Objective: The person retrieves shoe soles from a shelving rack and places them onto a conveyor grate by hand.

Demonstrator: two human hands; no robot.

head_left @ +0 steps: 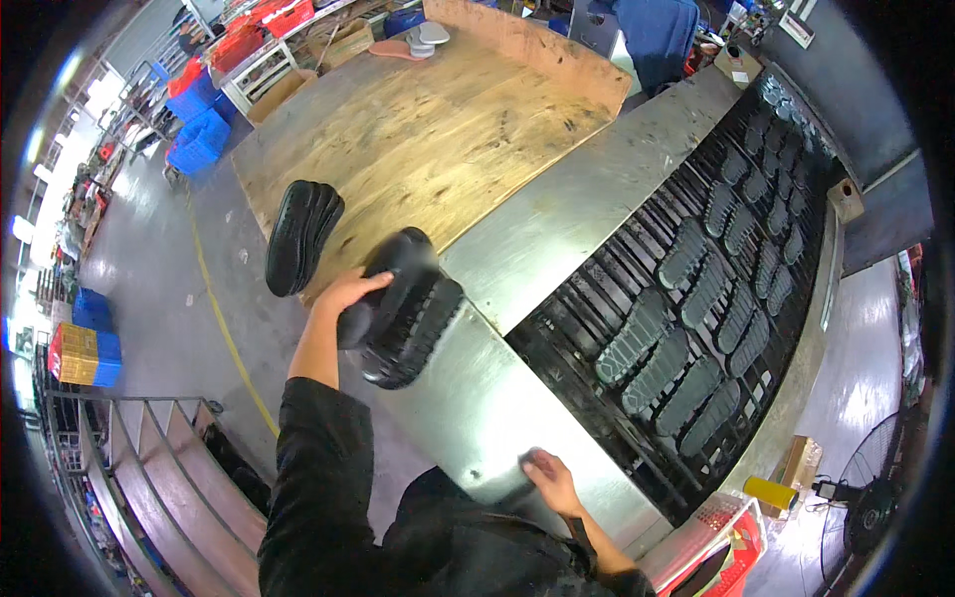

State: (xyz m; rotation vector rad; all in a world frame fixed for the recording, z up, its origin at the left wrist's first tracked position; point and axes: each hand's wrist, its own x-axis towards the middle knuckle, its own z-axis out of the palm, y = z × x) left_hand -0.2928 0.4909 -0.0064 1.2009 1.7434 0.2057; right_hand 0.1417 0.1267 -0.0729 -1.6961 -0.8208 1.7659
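Observation:
My left hand [350, 297] is wrapped round a bunch of black shoe soles [410, 323], lifted over the corner where the wooden table meets the metal ledge. Part of the bunch is blurred. Left of it, another stack of black shoe soles [301, 237] sits at the wooden table's left edge. My right hand [553, 482] is low over the metal ledge [497, 418], close to my body, with its fingers curled in. A dark smear shows by those fingertips; whether it is a held thing or a reflection is unclear.
To the right runs a black slatted conveyor [587, 298] carrying rows of dark soles [686, 398]. A raised board borders the wooden table [398, 149], with grey and pink soles [423, 42] at its far end. A red-and-white basket [716, 542] and a fan [870, 512] stand front right; a metal rack [149, 478] front left.

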